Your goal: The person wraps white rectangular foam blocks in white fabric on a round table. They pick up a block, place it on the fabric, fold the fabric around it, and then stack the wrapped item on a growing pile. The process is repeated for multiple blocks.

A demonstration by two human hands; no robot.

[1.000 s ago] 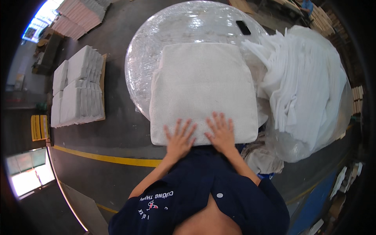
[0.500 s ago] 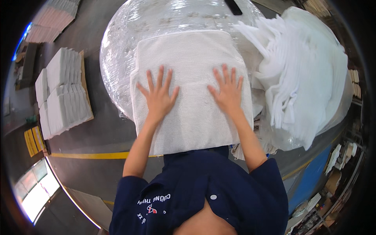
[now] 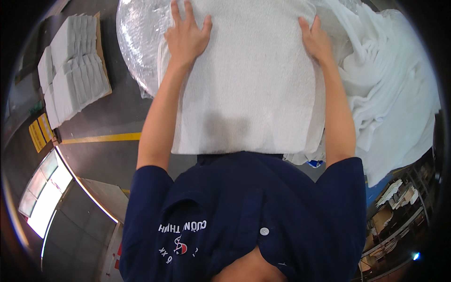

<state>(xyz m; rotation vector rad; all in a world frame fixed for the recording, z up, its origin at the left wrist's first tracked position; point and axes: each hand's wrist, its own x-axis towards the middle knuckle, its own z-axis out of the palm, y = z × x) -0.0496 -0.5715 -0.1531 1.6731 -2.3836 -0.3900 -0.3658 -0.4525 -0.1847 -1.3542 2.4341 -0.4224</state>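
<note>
In front of me lies a white rectangular cloth piece (image 3: 249,80), flat and finely ribbed, its near edge close to my waist. It rests on a large round bundle wrapped in clear plastic film (image 3: 136,47). My left hand (image 3: 188,40) is on the cloth's far left part, fingers spread and thumb stretched out. At the far right edge of the cloth is my right hand (image 3: 318,44), its thumb and a finger apart; its other fingers are partly hidden. Neither hand shows anything gripped. The far end of the cloth runs to the top of the view.
A heap of loose white fabric (image 3: 385,89) lies to the right, close by my right forearm. On the floor at left, stacks of folded white pieces (image 3: 77,70) stand on a board. A yellow floor line (image 3: 101,138) runs behind. Cluttered shelving (image 3: 399,221) is at lower right.
My hands have moved farther away and apart, the right one out to the cloth's edge. The view has shifted, and the black object on the wrapped bundle is now out of sight.
</note>
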